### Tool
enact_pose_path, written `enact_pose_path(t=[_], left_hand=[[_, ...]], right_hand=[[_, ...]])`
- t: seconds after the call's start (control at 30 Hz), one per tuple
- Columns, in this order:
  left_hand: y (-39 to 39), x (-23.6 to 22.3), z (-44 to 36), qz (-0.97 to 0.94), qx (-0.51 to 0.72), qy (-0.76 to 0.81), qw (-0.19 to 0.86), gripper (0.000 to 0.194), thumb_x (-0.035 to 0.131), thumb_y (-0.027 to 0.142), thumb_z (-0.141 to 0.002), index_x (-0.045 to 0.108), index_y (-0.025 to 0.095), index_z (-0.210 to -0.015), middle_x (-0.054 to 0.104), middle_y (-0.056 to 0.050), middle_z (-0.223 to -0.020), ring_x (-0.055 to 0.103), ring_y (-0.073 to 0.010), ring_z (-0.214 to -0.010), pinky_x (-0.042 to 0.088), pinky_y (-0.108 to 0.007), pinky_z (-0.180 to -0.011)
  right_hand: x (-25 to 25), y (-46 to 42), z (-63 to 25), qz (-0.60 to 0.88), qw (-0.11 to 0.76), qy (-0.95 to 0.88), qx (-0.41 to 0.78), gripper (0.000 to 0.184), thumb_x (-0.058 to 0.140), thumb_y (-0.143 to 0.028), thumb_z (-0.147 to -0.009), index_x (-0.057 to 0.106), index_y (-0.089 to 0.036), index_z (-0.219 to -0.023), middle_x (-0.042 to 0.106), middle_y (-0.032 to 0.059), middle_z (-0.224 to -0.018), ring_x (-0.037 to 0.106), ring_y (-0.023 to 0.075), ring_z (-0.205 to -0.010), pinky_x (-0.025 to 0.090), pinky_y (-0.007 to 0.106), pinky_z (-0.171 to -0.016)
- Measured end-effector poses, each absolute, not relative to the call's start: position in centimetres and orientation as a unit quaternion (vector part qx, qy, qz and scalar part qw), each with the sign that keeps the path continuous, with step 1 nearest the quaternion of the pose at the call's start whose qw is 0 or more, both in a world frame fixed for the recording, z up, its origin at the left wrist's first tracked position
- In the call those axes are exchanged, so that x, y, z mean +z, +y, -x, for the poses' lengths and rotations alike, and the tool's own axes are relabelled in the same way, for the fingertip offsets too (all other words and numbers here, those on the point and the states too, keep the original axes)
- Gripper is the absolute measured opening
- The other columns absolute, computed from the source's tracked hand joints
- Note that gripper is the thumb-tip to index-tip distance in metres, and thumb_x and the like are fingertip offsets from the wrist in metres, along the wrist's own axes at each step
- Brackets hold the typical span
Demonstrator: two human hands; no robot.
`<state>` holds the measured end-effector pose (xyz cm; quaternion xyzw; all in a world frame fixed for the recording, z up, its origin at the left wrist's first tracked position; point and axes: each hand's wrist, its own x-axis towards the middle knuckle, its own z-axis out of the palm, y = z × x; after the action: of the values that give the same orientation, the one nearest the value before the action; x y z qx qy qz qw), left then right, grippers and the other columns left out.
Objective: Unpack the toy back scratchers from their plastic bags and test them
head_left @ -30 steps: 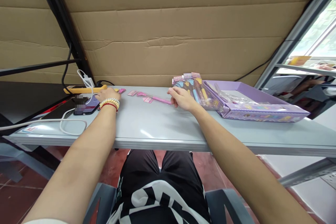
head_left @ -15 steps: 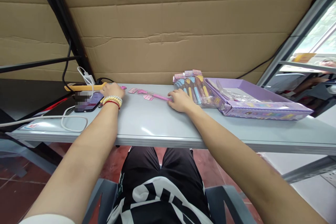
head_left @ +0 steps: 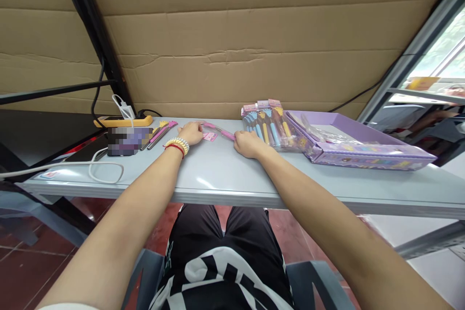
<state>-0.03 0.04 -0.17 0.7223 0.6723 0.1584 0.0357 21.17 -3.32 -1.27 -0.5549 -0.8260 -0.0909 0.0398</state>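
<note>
A slim pink back scratcher spans the space between my hands just at the grey tabletop. My left hand, wearing beaded and red bracelets, is closed on its left end, so the head there is covered. Closed fingers of my right hand grip its right end. Beneath the stick lies a small pink card. To the left of my left hand rest similar sticks, one with a pink hand-shaped head and one with a yellow head.
Wrapped blue and yellow hand-headed sticks lie right of my right hand, against an open purple box with clear plastic inside. At left are a phone, a yellow power strip and a white cable. Cardboard stands behind.
My left hand has moved right, from the sticks beside the phone to the pink back scratcher's left end, uncovering those sticks. My right hand has settled lower and stays at the right end.
</note>
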Motion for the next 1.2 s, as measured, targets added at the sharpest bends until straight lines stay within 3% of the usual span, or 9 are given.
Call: enact_pose_path(t=[0.1, 0.3, 0.5, 0.6, 0.67, 1.0, 1.1, 1.2], left_hand=[[0.1, -0.2, 0.1, -0.732, 0.16, 0.661, 0.051, 0.03, 0.052, 0.026, -0.075, 0.063, 0.024, -0.103, 0.066, -0.007, -0.117, 0.057, -0.0279, -0.113, 0.039, -0.042, -0.097], [-0.1, -0.4, 0.0, -0.768, 0.083, 0.634, 0.035, 0.052, 0.047, 0.054, -0.081, 0.061, 0.023, -0.12, 0.055, -0.012, -0.134, 0.049, -0.0303, -0.123, 0.037, -0.043, -0.1], [-0.4, 0.0, -0.2, -0.774, 0.056, 0.63, 0.036, 0.04, 0.044, 0.045, -0.083, 0.068, 0.026, -0.109, 0.064, -0.008, -0.122, 0.053, -0.0292, -0.119, 0.041, -0.038, -0.095], [-0.3, 0.0, -0.2, -0.77, 0.061, 0.633, 0.037, 0.042, 0.047, 0.042, -0.082, 0.064, 0.024, -0.116, 0.06, -0.009, -0.128, 0.051, -0.0286, -0.121, 0.041, -0.037, -0.096], [-0.1, -0.1, -0.1, -0.766, 0.069, 0.638, 0.037, 0.047, 0.047, 0.039, -0.082, 0.058, 0.023, -0.125, 0.056, -0.01, -0.134, 0.049, -0.028, -0.124, 0.039, -0.038, -0.099], [0.0, -0.5, -0.3, -0.753, 0.113, 0.646, 0.059, 0.051, 0.042, 0.036, -0.085, 0.048, 0.021, -0.133, 0.051, -0.012, -0.137, 0.043, -0.0282, -0.129, 0.032, -0.044, -0.106], [-0.4, -0.3, -0.5, -0.77, 0.145, 0.62, 0.046, 0.054, 0.046, 0.04, -0.084, 0.046, 0.019, -0.134, 0.049, -0.013, -0.138, 0.041, -0.0284, -0.129, 0.033, -0.042, -0.105], [-0.8, -0.4, -1.1, -0.798, 0.207, 0.566, -0.026, 0.06, 0.052, 0.038, -0.08, 0.043, 0.019, -0.135, 0.047, -0.014, -0.136, 0.04, -0.0297, -0.127, 0.033, -0.042, -0.103]], right_hand=[[-1.0, -3.6, -21.1, 0.569, 0.071, -0.813, -0.106, 0.036, 0.03, -0.018, -0.091, 0.056, -0.006, -0.113, 0.063, 0.0235, -0.113, 0.061, 0.0335, -0.101, 0.041, 0.044, -0.085], [-0.2, -4.6, -20.6, 0.61, 0.089, -0.774, -0.147, 0.034, 0.035, -0.016, -0.088, 0.063, -0.007, -0.106, 0.065, 0.025, -0.105, 0.059, 0.0355, -0.104, 0.039, 0.048, -0.087], [0.2, -6.0, -20.4, 0.582, 0.056, -0.806, -0.09, 0.044, 0.048, -0.036, -0.083, 0.056, -0.012, -0.119, 0.068, 0.0214, -0.101, 0.064, 0.0348, -0.095, 0.045, 0.041, -0.077], [0.3, -6.2, -20.5, 0.59, 0.078, -0.803, -0.046, 0.053, 0.041, -0.054, -0.085, 0.055, -0.015, -0.118, 0.068, 0.0198, -0.101, 0.064, 0.0355, -0.094, 0.046, 0.041, -0.074], [0.2, -6.0, -20.7, 0.601, 0.085, -0.794, -0.014, 0.055, 0.036, -0.057, -0.087, 0.056, -0.016, -0.117, 0.068, 0.0201, -0.102, 0.063, 0.0359, -0.095, 0.046, 0.041, -0.074], [-0.6, -4.8, -20.8, 0.587, 0.081, -0.805, 0.018, 0.044, 0.053, -0.033, -0.078, 0.058, -0.014, -0.117, 0.065, 0.0203, -0.109, 0.064, 0.0314, -0.092, 0.045, 0.034, -0.07], [-0.8, -4.7, -21.0, 0.578, 0.119, -0.807, 0.018, 0.043, 0.054, -0.029, -0.076, 0.059, -0.012, -0.115, 0.067, 0.0187, -0.101, 0.063, 0.0293, -0.087, 0.043, 0.031, -0.067], [-0.8, -4.7, -21.2, 0.539, 0.185, -0.822, 0.01, 0.048, 0.051, -0.025, -0.076, 0.057, -0.013, -0.122, 0.068, 0.0112, -0.083, 0.061, 0.0247, -0.078, 0.041, 0.028, -0.066]])
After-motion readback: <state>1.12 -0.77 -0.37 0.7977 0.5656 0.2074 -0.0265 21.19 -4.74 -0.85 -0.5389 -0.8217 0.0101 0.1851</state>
